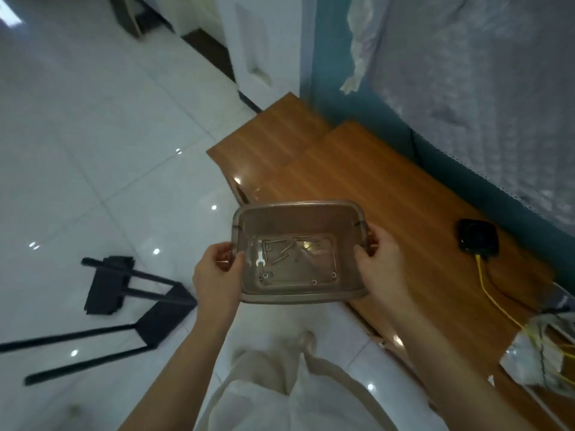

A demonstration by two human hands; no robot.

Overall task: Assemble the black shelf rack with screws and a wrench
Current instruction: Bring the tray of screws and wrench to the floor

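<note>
A translucent brown plastic bin [298,209] hangs in the air in front of me, held by both side handles. My left hand [217,272] grips its left handle and my right hand [379,259] grips its right handle. On the bin's bottom lie several screws [281,248], a few washers or nuts [314,281] and a small flat silver wrench [259,258]. Black shelf rack parts [124,290], with flat panels and thin bars, lie on the white tiled floor at the left, below my left hand.
Wooden boards [357,175] lie on the floor along a teal bed base [373,113] at the right. A black device [477,239] with a yellow cable [497,303] rests on them, beside a plastic bag [529,359]. White furniture [258,42] stands behind.
</note>
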